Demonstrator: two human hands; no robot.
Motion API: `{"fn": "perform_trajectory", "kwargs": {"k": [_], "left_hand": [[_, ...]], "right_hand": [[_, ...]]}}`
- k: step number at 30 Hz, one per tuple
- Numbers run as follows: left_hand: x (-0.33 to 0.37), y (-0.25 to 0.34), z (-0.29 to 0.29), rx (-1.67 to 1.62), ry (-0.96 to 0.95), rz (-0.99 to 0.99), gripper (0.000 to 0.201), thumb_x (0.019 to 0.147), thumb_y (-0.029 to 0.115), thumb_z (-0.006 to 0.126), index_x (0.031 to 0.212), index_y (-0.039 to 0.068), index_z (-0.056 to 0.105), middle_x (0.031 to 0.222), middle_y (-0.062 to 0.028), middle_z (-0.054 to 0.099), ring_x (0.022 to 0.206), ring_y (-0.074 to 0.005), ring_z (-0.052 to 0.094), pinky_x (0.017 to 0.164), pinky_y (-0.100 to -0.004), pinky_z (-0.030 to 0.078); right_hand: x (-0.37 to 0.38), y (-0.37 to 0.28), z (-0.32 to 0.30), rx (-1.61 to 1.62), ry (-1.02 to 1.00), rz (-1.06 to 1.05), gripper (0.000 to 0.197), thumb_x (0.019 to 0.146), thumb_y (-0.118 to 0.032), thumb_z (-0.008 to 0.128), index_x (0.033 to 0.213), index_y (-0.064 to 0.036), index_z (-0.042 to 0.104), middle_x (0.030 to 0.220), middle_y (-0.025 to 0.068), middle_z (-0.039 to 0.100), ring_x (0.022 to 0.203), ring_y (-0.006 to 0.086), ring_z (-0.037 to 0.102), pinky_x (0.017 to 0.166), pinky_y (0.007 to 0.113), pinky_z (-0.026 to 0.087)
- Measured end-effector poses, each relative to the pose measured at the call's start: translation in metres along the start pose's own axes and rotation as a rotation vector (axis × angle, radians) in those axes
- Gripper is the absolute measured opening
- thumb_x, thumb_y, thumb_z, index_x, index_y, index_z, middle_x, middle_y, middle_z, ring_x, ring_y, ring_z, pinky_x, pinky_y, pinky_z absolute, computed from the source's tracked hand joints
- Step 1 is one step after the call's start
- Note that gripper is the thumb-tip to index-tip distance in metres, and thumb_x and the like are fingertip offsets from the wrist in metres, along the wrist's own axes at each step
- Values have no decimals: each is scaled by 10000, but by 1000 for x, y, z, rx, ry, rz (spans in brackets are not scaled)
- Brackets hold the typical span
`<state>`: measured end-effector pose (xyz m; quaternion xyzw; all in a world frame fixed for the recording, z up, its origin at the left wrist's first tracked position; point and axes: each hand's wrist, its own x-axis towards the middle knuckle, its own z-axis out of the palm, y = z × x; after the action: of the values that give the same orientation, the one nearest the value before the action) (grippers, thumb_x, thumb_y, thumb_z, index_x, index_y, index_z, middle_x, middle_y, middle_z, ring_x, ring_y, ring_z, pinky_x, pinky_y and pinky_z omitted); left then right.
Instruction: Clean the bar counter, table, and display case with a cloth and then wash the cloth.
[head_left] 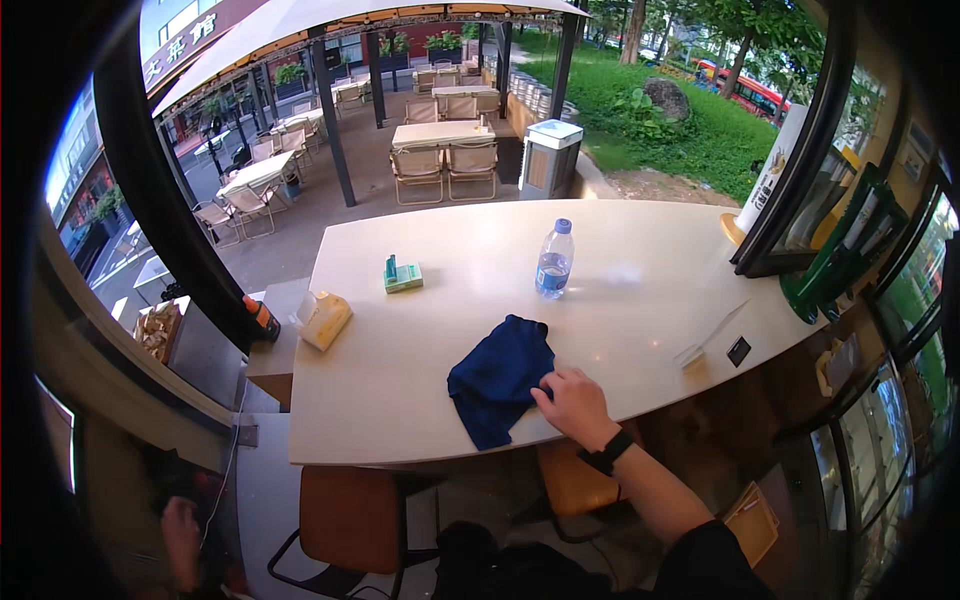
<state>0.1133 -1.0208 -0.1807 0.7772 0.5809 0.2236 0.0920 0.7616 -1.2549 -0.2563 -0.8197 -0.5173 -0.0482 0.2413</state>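
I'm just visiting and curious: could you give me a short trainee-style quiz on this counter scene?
1. True or false: the right hand rests on the blue cloth.
2. The bottle stands: A) upright B) on its side C) on the cloth.
3. Which lies nearer the left table edge, the tissue pack or the green box?

Key: 1 true; 2 A; 3 tissue pack.

dark blue cloth [498, 378], crumpled, near white table's [640, 290] front edge
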Motion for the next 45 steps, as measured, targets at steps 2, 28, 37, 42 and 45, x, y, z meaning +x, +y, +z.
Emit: {"fn": "perform_trajectory", "kwargs": {"k": [2, 28, 37, 42, 45], "left_hand": [[23, 139, -48, -195, -69, -63, 132, 952, 64, 461, 994, 45, 585, 636, -1, 459, 515, -45, 446, 459, -233, 368], [224, 598, 367, -668, -537, 759, 683, 705, 390, 827, 1222, 77, 510, 1086, -133, 661, 1036, -315, 617, 817, -420, 530], [248, 444, 250, -722, -326, 781, 699, 610, 306, 919, 1158, 47, 570, 1024, -98, 633, 858, -274, 632, 742, -356, 527], [209, 379, 228, -515, -393, 477, 695, 695, 251, 882, 1249, 0, 546, 1097, -159, 630, 1017, -310, 627, 864, -384, 517], [184, 354, 228, -484, -325, 316, 804, 589, 270, 946, 1241, 13, 551, 1107, -154, 623, 1012, -307, 628, 848, -395, 524]], "right_hand": [[18, -25, 20, -65, 70, -13, 533, 864, -425, 660, 1187, -3, 622, 1149, 177, 590, 1066, 341, 571, 874, 440, 483], [7, 15, 36, -203, -434, 266, 842, 899, -570, 529, 1488, -7, 319, 1553, 214, 280, 1451, 402, 217, 1134, 629, 175], [178, 265, 33, -265, -315, 1047, 847, 973, -592, 373, 1569, -83, 52, 1643, 136, 18, 1507, 363, 27, 1164, 623, 62], [357, 238, 100, -241, -309, 817, 841, 952, -605, 383, 1568, -97, 120, 1644, 110, 79, 1512, 338, 41, 1171, 614, 68], [437, 164, 158, -203, -344, 407, 823, 942, -599, 411, 1559, -107, 179, 1636, 100, 139, 1506, 330, 90, 1182, 591, 78]]}}
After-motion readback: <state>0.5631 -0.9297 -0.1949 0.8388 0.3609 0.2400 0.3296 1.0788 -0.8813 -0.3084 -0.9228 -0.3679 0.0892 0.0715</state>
